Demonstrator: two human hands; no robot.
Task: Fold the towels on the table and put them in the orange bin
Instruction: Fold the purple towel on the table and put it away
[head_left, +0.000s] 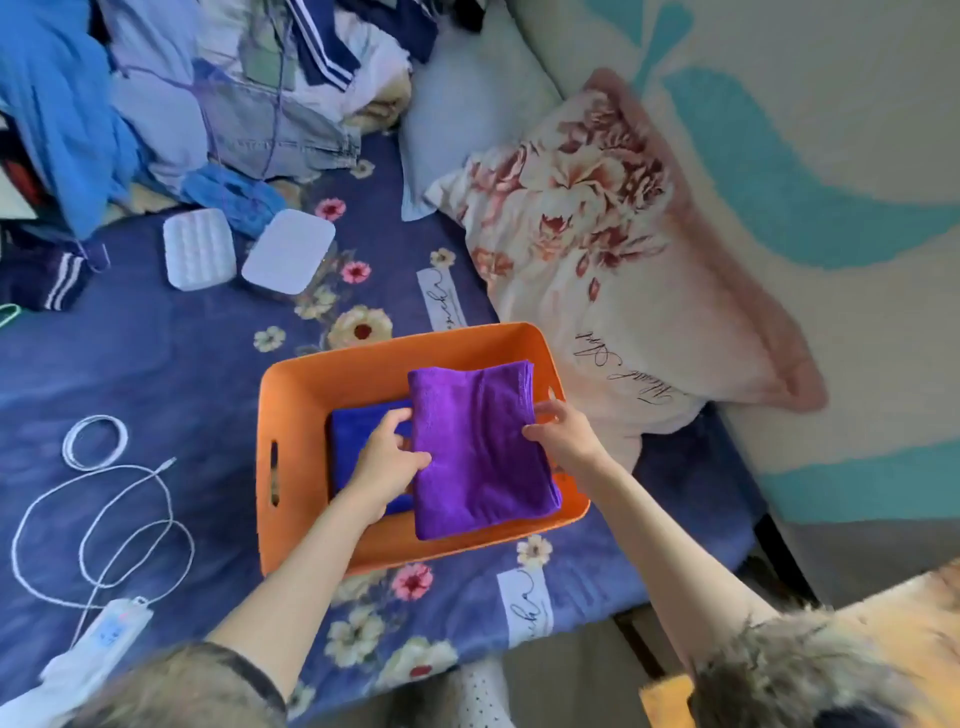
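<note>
Navy floral bedsheet (156, 374) covers the surface on which everything lies; against the wall at the right leans a pink rose-printed pillow (623, 249), and a heap of blue and white clothes (156, 78) fills the far left corner; near the middle sits the orange bin (291, 415), its slotted handle facing left; inside it a folded purple towel (478, 447) lies tilted, its near right corner riding over the bin's rim, partly overlapping a folded dark blue towel (358, 431) flat on the bin floor; the left hand (387, 462) grips the purple towel's left edge, thumb on top, while the right hand (563, 434) pinches its right edge with curled fingers; two white rectangular boxes (244, 254) rest beyond the bin; a white cable (98, 519) loops at the left.
</note>
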